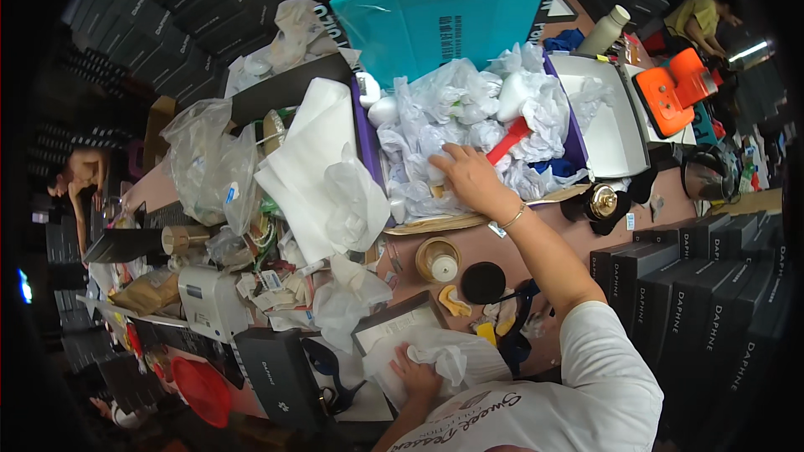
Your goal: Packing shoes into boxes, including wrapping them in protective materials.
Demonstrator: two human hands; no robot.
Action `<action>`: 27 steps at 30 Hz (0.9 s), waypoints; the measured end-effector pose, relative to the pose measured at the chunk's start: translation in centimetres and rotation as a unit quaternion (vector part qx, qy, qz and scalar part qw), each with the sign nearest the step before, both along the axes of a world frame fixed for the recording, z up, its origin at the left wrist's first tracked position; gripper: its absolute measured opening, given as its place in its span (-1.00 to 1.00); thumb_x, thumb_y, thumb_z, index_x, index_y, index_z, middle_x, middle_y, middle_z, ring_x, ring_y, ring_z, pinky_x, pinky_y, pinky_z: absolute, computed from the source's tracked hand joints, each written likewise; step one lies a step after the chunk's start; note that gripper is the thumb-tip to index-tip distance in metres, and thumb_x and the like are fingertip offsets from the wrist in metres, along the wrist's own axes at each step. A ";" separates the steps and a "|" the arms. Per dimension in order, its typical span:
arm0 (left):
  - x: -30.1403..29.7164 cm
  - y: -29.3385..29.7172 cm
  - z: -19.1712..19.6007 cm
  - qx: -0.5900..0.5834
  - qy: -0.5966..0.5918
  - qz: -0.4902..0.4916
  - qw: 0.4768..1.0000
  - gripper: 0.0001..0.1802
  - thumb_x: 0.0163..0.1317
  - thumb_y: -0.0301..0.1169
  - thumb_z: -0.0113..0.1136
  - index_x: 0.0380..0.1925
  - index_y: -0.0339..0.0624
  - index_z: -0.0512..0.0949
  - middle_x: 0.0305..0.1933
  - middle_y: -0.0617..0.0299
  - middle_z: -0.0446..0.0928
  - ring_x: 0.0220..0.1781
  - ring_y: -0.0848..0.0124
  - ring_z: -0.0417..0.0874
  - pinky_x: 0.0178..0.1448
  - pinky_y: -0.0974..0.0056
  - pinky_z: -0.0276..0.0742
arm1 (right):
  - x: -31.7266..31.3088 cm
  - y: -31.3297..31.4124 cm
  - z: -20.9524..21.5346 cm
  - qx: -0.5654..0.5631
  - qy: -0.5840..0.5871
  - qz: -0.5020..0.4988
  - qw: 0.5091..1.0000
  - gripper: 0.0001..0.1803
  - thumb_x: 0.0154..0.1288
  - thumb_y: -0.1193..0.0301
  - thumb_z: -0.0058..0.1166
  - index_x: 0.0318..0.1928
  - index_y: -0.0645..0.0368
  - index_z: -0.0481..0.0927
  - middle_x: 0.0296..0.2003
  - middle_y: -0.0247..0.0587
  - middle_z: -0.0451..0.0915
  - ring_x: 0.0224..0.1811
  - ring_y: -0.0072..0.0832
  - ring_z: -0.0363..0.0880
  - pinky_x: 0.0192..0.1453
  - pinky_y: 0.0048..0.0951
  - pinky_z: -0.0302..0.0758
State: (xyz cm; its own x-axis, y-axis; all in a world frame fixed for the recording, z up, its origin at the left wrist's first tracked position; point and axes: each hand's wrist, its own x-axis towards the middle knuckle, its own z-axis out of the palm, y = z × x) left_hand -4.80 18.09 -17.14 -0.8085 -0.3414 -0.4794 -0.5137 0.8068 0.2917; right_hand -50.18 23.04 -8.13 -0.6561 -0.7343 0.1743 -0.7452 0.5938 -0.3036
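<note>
My left hand [417, 375] lies with its fingers spread on a bundle wrapped in white tissue paper [481, 356]. The bundle rests by an open dark shoe box [331, 385], where a dark strappy shoe [331, 368] shows. Farther off, my right hand [476, 176] reaches into a purple-sided box [574, 130] heaped with crumpled white paper [452, 92]. Its fingers are stretched out and touch the paper; the fingertips are partly hidden. A red strip-like object [509, 141] pokes out of the heap beside that hand.
A tape roll [438, 260] and black round lid [483, 283] sit between my arms. At left are white sheets [314, 167], a clear plastic bag [209, 167] and a small white machine [209, 301]. Stacked shoe boxes [687, 285] stand right; an orange device [675, 92] lies beyond the white tray [599, 117].
</note>
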 end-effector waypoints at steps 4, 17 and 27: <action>-0.1 -0.1 -0.2 -0.025 -0.006 -0.022 0.999 -0.20 0.07 0.02 0.13 0.29 -0.13 0.26 0.43 -0.23 -0.04 0.50 -0.20 -0.31 0.36 -0.45 -0.39 | 0.8 -1.3 3.6 -0.169 0.012 -0.015 0.985 -0.53 0.08 0.45 0.03 0.09 0.09 0.47 0.06 0.05 0.46 0.06 -0.05 0.47 0.08 -0.14 0.44; -1.3 0.1 0.7 -0.048 -0.057 -0.043 0.996 -0.28 0.03 -0.05 0.14 0.18 -0.21 0.41 0.39 -0.26 0.03 0.49 -0.21 -0.30 0.37 -0.44 -0.40 | -4.1 8.9 1.2 -0.214 0.074 -0.347 0.910 -0.13 0.13 0.32 0.21 0.35 0.39 0.05 0.28 0.43 0.10 0.36 0.18 0.06 0.42 -0.10 0.04; -0.9 0.0 -0.2 -0.031 -0.006 -0.024 0.999 -0.14 0.08 -0.02 0.08 0.34 -0.18 0.12 0.41 -0.28 -0.04 0.48 -0.25 -0.28 0.35 -0.46 -0.42 | -1.9 1.5 -1.6 -0.125 -0.066 -0.219 0.965 -0.33 0.04 0.32 0.24 0.20 0.17 0.35 0.06 0.18 0.38 0.09 0.05 0.39 0.17 -0.06 0.36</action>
State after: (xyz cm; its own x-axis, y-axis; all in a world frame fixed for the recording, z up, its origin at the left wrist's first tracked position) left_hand -5.74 18.06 -17.35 -0.8186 -0.3317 -0.4690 -0.4775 0.8467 0.2346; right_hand -52.12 24.53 -9.71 -0.9231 -0.3265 0.2033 -0.3835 0.7398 -0.5528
